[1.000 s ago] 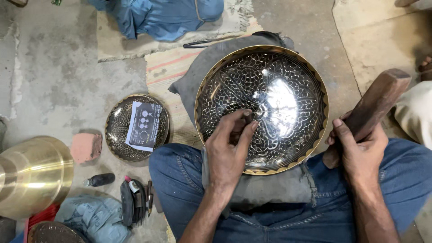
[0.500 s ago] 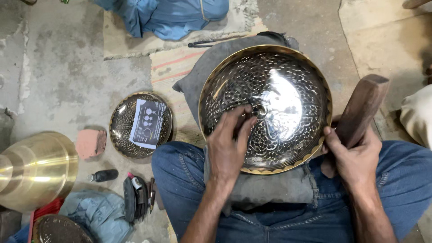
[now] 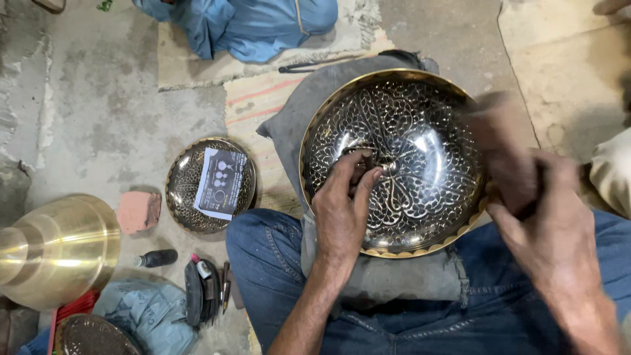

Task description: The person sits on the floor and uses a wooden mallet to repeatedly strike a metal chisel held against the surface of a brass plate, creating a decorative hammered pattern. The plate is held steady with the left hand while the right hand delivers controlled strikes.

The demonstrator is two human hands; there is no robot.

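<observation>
1. At 8 o'clock of the view, a plain polished brass vessel (image 3: 56, 250) lies on its side on the concrete floor (image 3: 85, 118).
2. Just right of it sits a reddish brick piece (image 3: 138, 212), with a small dark bottle (image 3: 156, 258) at its 6 o'clock.
3. At 5 o'clock of the bottle lies a black pouch (image 3: 200, 292) with thin tools beside it; crumpled blue-grey cloth (image 3: 148, 315) is on its left.
4. A small engraved plate (image 3: 187, 190) rests flat on the floor at 9 o'clock from the centre, carrying a printed paper card (image 3: 220, 183).
5. At 12 o'clock, a blue garment (image 3: 263, 23) lies bunched on a mat.
6. The left hand (image 3: 345, 207) reaches into the large bowl, fingers pinched narrow around a small tool near the bowl's centre; the tool itself is too small to identify.
7. The large engraved brass bowl (image 3: 420, 131) sits tilted on a grey cloth pad (image 3: 388, 276) over the person's jeans-clad lap, right of centre.
8. The right hand (image 3: 545, 217), blurred by motion, is closed on a wooden mallet (image 3: 503, 141) at the bowl's 3 o'clock rim.
</observation>
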